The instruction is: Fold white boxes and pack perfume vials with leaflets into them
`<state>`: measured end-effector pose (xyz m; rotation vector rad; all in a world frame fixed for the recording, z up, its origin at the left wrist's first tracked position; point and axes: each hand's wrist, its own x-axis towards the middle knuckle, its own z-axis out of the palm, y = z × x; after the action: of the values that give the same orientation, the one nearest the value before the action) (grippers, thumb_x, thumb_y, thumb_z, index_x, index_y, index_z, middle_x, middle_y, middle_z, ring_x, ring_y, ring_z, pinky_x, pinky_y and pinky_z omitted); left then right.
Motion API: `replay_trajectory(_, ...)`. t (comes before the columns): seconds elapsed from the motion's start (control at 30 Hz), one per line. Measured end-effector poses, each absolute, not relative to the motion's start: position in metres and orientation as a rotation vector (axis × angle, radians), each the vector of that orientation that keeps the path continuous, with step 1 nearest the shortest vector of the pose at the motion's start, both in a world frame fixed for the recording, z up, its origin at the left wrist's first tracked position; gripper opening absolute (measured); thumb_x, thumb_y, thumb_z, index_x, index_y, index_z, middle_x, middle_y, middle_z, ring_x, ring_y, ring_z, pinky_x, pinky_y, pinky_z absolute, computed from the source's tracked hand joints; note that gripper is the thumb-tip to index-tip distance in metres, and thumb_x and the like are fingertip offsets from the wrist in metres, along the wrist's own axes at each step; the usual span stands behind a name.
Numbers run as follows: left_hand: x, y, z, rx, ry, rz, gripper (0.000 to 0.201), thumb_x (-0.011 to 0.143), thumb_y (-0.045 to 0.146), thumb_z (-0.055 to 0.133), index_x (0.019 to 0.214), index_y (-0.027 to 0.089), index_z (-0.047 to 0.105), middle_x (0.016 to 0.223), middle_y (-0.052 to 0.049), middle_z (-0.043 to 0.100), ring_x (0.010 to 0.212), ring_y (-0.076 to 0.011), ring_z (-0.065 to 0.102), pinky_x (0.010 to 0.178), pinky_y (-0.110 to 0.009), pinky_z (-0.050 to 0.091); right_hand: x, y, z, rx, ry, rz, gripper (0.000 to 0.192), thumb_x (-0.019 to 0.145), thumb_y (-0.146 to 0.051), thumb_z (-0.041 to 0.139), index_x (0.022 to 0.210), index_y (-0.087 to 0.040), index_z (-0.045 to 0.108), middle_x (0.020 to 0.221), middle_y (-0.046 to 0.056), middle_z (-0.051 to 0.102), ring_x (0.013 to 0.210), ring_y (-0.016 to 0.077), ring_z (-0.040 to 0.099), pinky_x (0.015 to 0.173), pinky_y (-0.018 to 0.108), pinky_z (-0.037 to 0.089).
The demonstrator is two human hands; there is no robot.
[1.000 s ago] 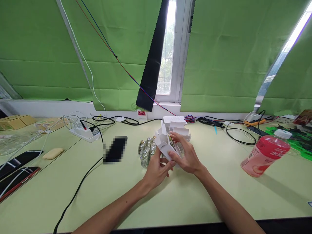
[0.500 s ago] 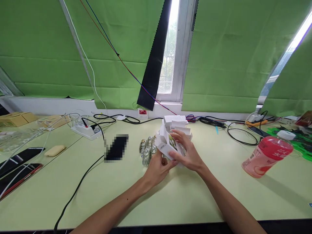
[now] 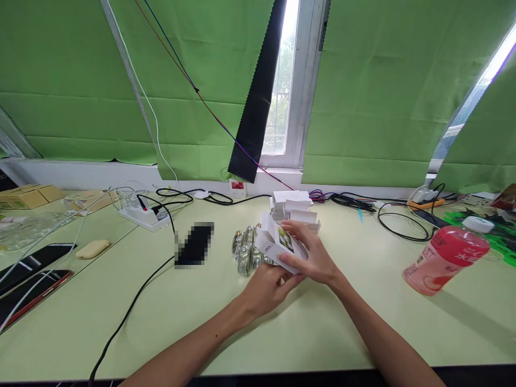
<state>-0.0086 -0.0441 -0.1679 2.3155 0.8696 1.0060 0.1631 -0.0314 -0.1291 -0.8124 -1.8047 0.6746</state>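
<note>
My right hand is closed around a small white cardboard box with a printed picture on one face; a flap stands up at its left end. My left hand is under the near side of the box, its fingers curled and partly hidden beneath it, so what they hold cannot be made out. Just left of the box, several shiny silvery round pieces stand grouped on the table. Behind my hands more white boxes are stacked, some with their flaps up.
A pink drink bottle stands at the right. On the left lie a blurred-out dark phone-like object, a power strip, two phones and a cream case. Cables run along the back, and a black cable crosses the table.
The box has turned flatter, and its picture face shows more. My left hand has moved slightly right and down from the silvery pieces to beneath the box.
</note>
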Motion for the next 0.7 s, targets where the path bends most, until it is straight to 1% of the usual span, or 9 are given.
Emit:
replay_trajectory(0.1,-0.008,-0.047,-0.172,2.532,0.718,0.930,0.038,0.098,0.039,0.057,0.070,0.017,0.070,0.060,-0.003,0.066,0.053,-0.0140,0.056,0.056,-0.027,0.039,0.161,-0.032,-0.129,-0.822,-1.835,0.644,0.061,0.081,-0.039,0.079,0.135,-0.024,0.055,0.135,0.011,0.064,0.127,0.0282,0.062,0.105,0.044,0.053)
replay_trajectory(0.17,-0.007,-0.050,-0.176,2.687,0.630,0.868,0.038,0.098,0.037,0.056,0.068,0.017,0.069,0.060,-0.004,0.066,0.055,-0.0151,0.058,0.057,-0.028,0.040,0.160,-0.033,-0.129,-0.833,-1.864,0.610,0.058,0.081,-0.039,0.079,0.132,-0.023,0.057,0.133,0.011,0.066,0.123,0.0284,0.063,0.103,0.043,0.054)
replay_trajectory(0.33,-0.003,-0.053,-0.183,2.859,0.552,0.757,0.039,0.097,0.031,0.055,0.062,0.017,0.062,0.055,-0.001,0.061,0.049,-0.0135,0.054,0.053,-0.029,0.034,0.156,-0.037,-0.127,-0.856,-1.932,0.568,0.057,0.081,-0.039,0.078,0.132,-0.023,0.057,0.126,0.009,0.070,0.112,0.0277,0.067,0.094,0.042,0.057)
replay_trajectory(0.5,-0.003,-0.052,-0.183,2.915,0.551,0.801,0.037,0.097,0.027,0.053,0.063,0.017,0.063,0.057,-0.002,0.062,0.054,-0.0143,0.054,0.056,-0.030,0.034,0.153,-0.040,-0.125,-0.876,-1.961,0.549,0.058,0.080,-0.039,0.078,0.131,-0.022,0.057,0.118,0.009,0.072,0.102,0.0268,0.069,0.088,0.041,0.056)
replay_trajectory(0.7,-0.002,-0.054,-0.184,2.959,0.550,0.854,0.040,0.096,0.028,0.053,0.059,0.017,0.060,0.055,-0.002,0.058,0.053,-0.0147,0.050,0.054,-0.032,0.030,0.149,-0.038,-0.126,-0.869,-1.998,0.516,0.059,0.079,-0.039,0.078,0.131,-0.022,0.057,0.120,0.009,0.071,0.098,0.0251,0.068,0.084,0.039,0.056)
